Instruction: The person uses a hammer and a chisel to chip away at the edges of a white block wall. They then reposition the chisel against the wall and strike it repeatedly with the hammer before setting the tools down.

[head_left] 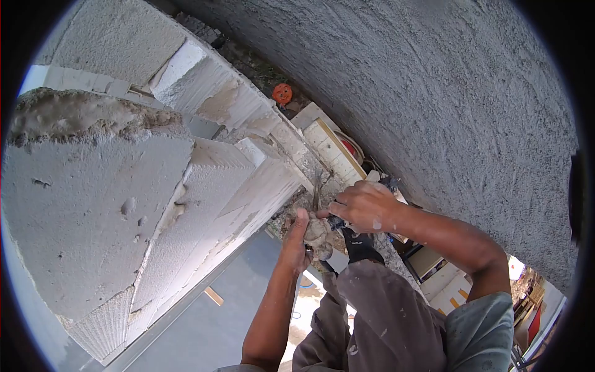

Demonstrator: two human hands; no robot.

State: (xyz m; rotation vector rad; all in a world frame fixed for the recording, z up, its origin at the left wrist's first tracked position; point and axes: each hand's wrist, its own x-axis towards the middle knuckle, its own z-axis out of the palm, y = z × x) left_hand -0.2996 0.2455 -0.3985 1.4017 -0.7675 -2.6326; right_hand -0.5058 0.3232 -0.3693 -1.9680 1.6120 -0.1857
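Observation:
My left hand (296, 242) is curled with its thumb up against a lumpy, mortar-covered object (318, 230), whose kind I cannot make out. My right hand (365, 208) comes in from the right, dusty with mortar, its fingers bent and close together at the object's upper side. What those fingertips grip is hidden. A thin, dark metal piece (317, 191) stands up just beyond my hands on the rough wall top. Below my hands, a dark shoe (361, 245) rests on the wall top.
A white block wall (217, 180) with mortared joints stands at left, its broken top (87, 115) rough. The rough grey rendered wall (446, 105) rises close at right. An orange round object (282, 93) and a pale box-like piece (331, 146) lie in the gap. A grey surface (186, 328) lies below.

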